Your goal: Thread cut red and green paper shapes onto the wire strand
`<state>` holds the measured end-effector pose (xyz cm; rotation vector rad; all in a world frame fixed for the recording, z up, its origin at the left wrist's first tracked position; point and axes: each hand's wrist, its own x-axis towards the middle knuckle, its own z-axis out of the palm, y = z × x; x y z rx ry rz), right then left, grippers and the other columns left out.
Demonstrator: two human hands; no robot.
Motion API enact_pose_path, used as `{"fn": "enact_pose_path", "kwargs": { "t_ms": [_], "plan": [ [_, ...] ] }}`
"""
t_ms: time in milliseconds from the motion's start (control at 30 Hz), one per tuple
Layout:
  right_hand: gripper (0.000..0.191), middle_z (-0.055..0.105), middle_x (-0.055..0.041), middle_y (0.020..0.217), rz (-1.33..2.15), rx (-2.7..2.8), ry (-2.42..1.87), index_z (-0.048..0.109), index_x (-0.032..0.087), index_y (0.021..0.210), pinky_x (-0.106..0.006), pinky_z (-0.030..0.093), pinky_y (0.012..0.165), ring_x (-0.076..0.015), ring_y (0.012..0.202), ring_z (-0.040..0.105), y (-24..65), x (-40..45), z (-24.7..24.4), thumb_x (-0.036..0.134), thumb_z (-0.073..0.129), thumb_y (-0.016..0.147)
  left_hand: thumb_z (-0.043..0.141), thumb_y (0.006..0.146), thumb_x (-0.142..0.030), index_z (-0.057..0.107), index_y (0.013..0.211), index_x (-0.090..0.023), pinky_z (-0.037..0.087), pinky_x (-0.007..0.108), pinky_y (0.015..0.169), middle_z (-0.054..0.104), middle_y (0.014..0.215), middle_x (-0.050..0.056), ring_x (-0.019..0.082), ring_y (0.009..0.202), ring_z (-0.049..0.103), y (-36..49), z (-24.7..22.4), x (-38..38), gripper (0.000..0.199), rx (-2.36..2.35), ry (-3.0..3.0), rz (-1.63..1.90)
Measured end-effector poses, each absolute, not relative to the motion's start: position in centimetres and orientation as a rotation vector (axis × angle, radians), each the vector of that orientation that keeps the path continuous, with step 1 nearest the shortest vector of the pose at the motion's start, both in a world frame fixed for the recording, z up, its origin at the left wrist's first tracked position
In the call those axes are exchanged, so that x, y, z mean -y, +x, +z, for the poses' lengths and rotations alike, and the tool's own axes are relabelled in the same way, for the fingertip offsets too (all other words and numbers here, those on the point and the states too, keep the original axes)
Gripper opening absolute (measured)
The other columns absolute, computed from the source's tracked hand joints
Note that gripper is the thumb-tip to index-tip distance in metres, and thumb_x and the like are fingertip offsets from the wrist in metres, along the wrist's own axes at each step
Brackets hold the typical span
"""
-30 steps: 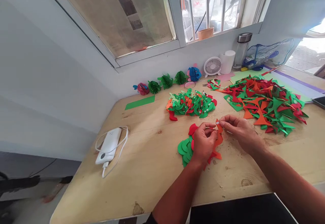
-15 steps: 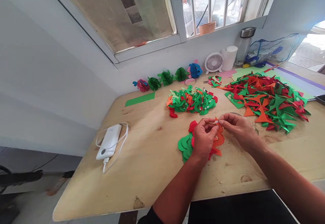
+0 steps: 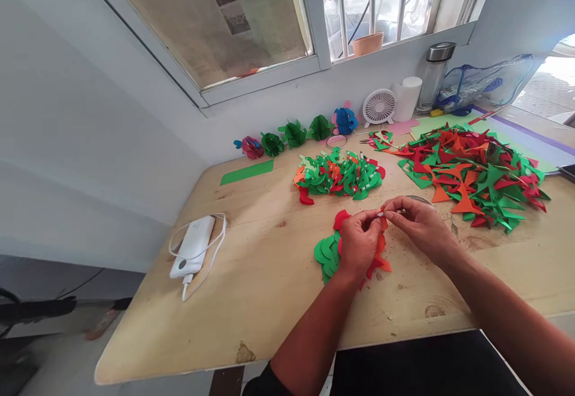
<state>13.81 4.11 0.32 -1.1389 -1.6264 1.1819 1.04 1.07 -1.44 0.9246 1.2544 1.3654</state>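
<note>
My left hand (image 3: 360, 241) and my right hand (image 3: 415, 226) meet over the wooden table, fingertips pinched on a small orange paper cutout (image 3: 384, 223). A tiny white bit (image 3: 380, 214) shows between the fingertips; I cannot tell what it is. Beneath and beside my left hand lie stacked green paper cutouts (image 3: 329, 255), red cutouts (image 3: 342, 219) and orange ones (image 3: 381, 262), partly hidden by the hand. Just beyond sits a heap of green, red and orange cutouts (image 3: 341, 174) dotted with small white patches.
A large pile of paper scraps (image 3: 476, 174) lies at the right. On the left is a white power bank (image 3: 193, 246) with its cable, and behind it a green paper strip (image 3: 247, 172). Folded-paper figures (image 3: 294, 134), a small fan (image 3: 378, 108) and a glass bottle (image 3: 433, 81) line the wall.
Both hands stay together and shift slightly. The orange cutout has turned or bent between the fingers, so less of it shows. The camera view has moved a little.
</note>
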Motion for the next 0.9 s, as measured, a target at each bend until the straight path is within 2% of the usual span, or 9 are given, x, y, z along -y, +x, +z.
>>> {"fn": "enact_pose_path", "kwargs": {
  "t_ms": [167, 567, 900],
  "plan": [
    [0.019, 0.066, -0.0048, 0.08, 1.114, 1.682, -1.147, 0.06, 0.02, 0.075, -0.031, 0.046, 0.066, -0.0181, 0.076, 0.059, 13.9, -4.2, 0.1, 0.039, 0.058, 0.079, 0.064, 0.073, -0.028, 0.073, 0.081, -0.013, 0.048, 0.025, 0.062, 0.065, 0.063, 0.005, 0.014, 0.065, 0.061, 0.9, -1.8, -1.3, 0.019, -1.263, 0.967, 1.343],
    [0.024, 0.064, -0.0035, 0.073, 1.034, 1.735, -1.198, 0.062, 0.018, 0.076, -0.028, 0.041, 0.056, -0.0139, 0.062, 0.053, 14.0, -4.1, 0.4, 0.041, 0.056, 0.08, 0.065, 0.071, -0.03, 0.072, 0.087, -0.01, 0.037, 0.02, 0.047, 0.058, 0.059, 0.001, 0.008, 0.048, 0.048, 0.8, -0.9, -1.0, 0.027, -1.263, 0.909, 1.275],
    [0.022, 0.061, -0.0013, 0.067, 0.919, 1.779, -1.248, 0.062, 0.019, 0.075, -0.026, 0.034, 0.048, -0.0102, 0.05, 0.044, 13.8, -3.9, 0.5, 0.039, 0.055, 0.081, 0.061, 0.072, -0.028, 0.071, 0.086, -0.009, 0.036, 0.019, 0.047, 0.058, 0.058, 0.001, 0.008, 0.05, 0.047, 0.7, -0.7, -0.9, 0.025, -1.266, 0.975, 1.239]
  ]
}}
